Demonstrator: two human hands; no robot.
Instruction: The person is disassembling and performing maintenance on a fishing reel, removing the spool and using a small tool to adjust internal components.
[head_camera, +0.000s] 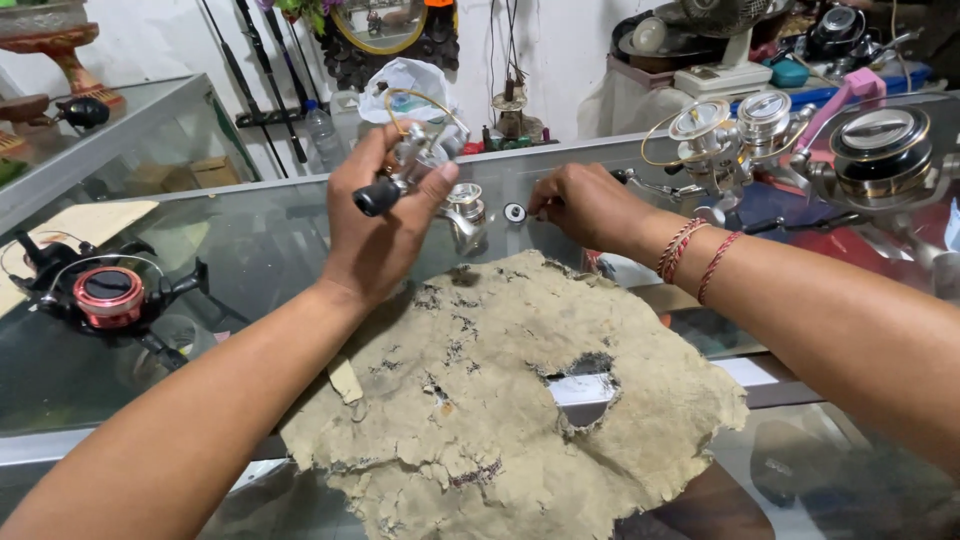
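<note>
While left hand (385, 225) grips silver reel (425, 165) raised (handle knob free) | right hand (585, 205) pinches small part by black washer (514, 212) | torn cloth (500, 400) pads glass bench (250, 250).

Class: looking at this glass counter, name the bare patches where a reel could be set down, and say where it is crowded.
Bare glass lies between the red-and-black reel and the torn cloth, under the left forearm. The back right is crowded with silver reels. The left hand holds a reel; the right hand rests by a small ring.

Single head cam, looks down and forward over glass surface (250, 250), close to both forearms; back wall in view up top.
</note>
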